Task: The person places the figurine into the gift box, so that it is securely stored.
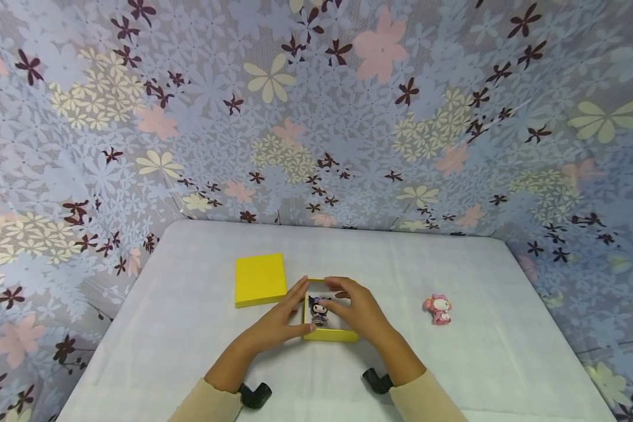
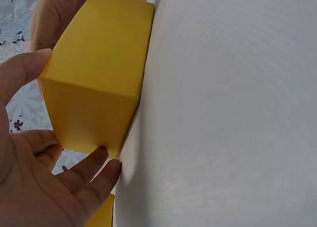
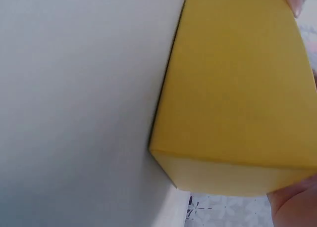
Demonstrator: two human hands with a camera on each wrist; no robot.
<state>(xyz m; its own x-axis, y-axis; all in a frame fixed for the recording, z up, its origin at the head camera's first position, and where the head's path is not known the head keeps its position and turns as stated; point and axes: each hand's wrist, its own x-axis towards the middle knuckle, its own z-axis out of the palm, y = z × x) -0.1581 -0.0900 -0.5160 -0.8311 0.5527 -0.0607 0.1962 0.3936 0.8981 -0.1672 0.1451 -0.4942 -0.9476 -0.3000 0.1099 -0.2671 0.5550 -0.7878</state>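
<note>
A yellow open-topped box (image 1: 331, 334) stands on the table with a small figurine (image 1: 319, 313) inside, its hood black and its dress purple. My left hand (image 1: 274, 324) holds the box at its left side, thumb at the near corner and fingers stretched toward the far one. In the left wrist view, fingertips (image 2: 101, 153) touch the wall of the box. My right hand (image 1: 366, 310) reaches over the box's right side. Its thumb overlaps the figurine's head, while the other fingers bend at the far rim, apart from the thumb.
Left of the box and farther back lies a flat-topped yellow lid (image 1: 260, 278). A pink-and-white figurine (image 1: 438, 309) is on the right of the white-covered table (image 1: 190, 328). Floral fabric (image 1: 316, 117) rises behind the table's far edge.
</note>
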